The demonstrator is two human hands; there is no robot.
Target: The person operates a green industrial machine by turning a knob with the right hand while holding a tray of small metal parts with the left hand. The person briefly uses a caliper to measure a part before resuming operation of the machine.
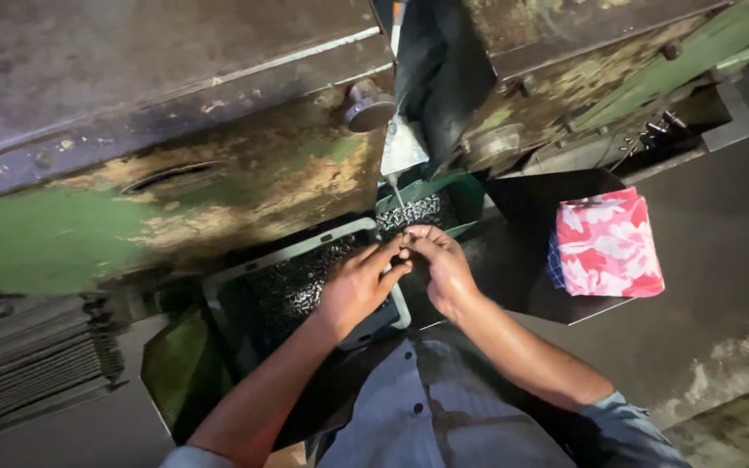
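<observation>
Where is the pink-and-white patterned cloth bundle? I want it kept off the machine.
In the head view the pink-and-white patterned cloth bundle lies right of the right hand, on the dark flat sheet.

— How many hands are in view?
— Two: one left hand [357, 282] and one right hand [440, 264], both bare.
— And containers?
— One grey tray [305, 247] and one green bin [461, 195], each holding small dark metal parts too many to count.
— Anything else?
— One pink-and-white cloth bundle [607, 243], one worn green machine [175, 173], one thin spindle [395, 192].
</observation>
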